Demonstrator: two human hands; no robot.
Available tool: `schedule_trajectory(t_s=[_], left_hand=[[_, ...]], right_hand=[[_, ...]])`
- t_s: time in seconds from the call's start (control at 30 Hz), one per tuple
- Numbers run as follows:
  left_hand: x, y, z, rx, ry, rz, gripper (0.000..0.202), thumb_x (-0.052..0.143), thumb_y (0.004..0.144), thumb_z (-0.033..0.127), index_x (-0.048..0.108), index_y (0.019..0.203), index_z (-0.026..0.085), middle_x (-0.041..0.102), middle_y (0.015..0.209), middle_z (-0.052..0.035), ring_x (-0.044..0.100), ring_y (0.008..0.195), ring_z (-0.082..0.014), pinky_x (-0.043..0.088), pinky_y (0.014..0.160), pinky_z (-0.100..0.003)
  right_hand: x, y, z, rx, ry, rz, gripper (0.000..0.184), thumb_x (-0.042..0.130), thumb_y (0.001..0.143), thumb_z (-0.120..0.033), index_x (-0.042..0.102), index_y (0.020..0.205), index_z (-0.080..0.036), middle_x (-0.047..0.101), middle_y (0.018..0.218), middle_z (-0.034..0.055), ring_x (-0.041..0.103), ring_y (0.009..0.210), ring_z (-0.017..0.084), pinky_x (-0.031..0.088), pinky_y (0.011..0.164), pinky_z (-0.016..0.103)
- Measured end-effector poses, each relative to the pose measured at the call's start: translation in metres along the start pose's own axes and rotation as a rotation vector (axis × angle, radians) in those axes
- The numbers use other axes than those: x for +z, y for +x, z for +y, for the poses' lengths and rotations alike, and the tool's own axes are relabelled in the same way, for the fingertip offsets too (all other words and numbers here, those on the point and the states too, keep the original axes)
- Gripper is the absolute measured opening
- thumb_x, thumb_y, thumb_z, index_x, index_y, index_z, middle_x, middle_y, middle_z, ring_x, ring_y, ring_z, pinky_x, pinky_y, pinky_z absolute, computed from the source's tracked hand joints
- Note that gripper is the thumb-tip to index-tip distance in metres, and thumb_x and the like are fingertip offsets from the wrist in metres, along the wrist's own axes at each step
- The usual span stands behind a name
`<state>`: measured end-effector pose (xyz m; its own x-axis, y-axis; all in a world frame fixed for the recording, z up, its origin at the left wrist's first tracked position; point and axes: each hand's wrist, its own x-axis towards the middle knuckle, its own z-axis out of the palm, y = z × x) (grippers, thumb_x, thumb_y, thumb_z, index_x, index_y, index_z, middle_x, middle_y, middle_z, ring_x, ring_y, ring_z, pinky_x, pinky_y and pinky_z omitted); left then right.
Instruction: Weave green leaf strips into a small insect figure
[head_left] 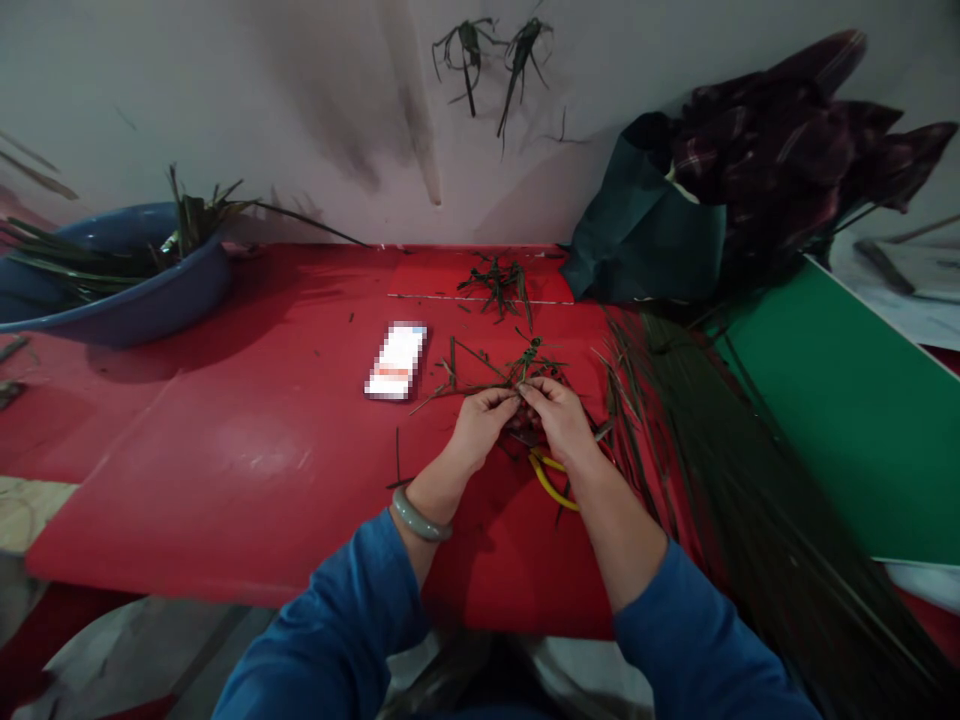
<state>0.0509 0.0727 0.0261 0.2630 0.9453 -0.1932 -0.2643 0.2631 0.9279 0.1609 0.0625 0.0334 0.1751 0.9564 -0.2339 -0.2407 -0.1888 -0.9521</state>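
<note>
My left hand [484,425] and my right hand [559,415] meet over the red table, fingertips pinched close together. Between them is a small green figure woven from leaf strips [529,355], its thin ends poking out beyond my fingers. The exact spot each hand grips is too small to make out. Beneath my right wrist show the yellow looped handles [553,485] of what look like scissors. Cut leaf scraps [452,365] are scattered around my hands. Farther back, several dark woven leaf figures [496,285] lie in a bunch on the red surface.
A phone [396,362] lies left of my hands. At the far left stands a blue basin [150,300] with long leaves. Long green leaves [750,500] stretch along the right, beside a green board [847,420]. A dark green bag [645,235] leans by the wall.
</note>
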Motion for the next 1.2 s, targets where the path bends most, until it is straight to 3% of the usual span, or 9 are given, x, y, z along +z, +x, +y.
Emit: schedule_trajectory(t_s=[0.33,0.63,0.87,1.2], left_hand=[[-0.002,0.002,-0.002,0.037,0.054,0.071,0.015,0.062,0.063,0.025,0.065,0.072,0.014,0.060,0.061,0.0017,0.050,0.053,-0.0076,0.040,0.058,-0.022],[-0.006,0.004,-0.005,0.119,0.173,0.092,0.017,0.059,0.066,0.027,0.066,0.075,0.014,0.062,0.066,0.0001,0.051,0.058,-0.0088,0.041,0.060,-0.022],[-0.010,0.007,-0.009,0.207,0.322,0.106,0.015,0.057,0.067,0.025,0.066,0.074,0.015,0.064,0.069,-0.0011,0.054,0.063,-0.0106,0.040,0.063,-0.023],[-0.008,0.006,-0.008,0.184,0.365,0.113,0.016,0.056,0.068,0.025,0.066,0.073,0.014,0.063,0.067,-0.0007,0.053,0.061,-0.0101,0.040,0.060,-0.022]], right_hand=[[-0.007,0.007,0.006,-0.145,-0.192,-0.029,0.016,0.058,0.066,-0.034,0.061,0.072,-0.020,0.047,0.052,-0.0048,0.039,0.047,0.009,0.030,0.046,0.023],[-0.011,0.010,0.009,-0.273,-0.350,0.016,0.013,0.058,0.068,-0.034,0.064,0.070,-0.022,0.053,0.055,-0.0013,0.048,0.058,0.015,0.035,0.053,0.026],[-0.012,0.010,0.008,-0.418,-0.515,0.013,0.013,0.053,0.071,-0.029,0.063,0.071,-0.022,0.061,0.070,0.0019,0.054,0.067,0.017,0.041,0.065,0.030],[-0.009,0.008,0.006,-0.553,-0.784,0.036,0.015,0.044,0.075,-0.022,0.058,0.074,-0.018,0.061,0.077,0.0065,0.056,0.074,0.018,0.043,0.071,0.031]])
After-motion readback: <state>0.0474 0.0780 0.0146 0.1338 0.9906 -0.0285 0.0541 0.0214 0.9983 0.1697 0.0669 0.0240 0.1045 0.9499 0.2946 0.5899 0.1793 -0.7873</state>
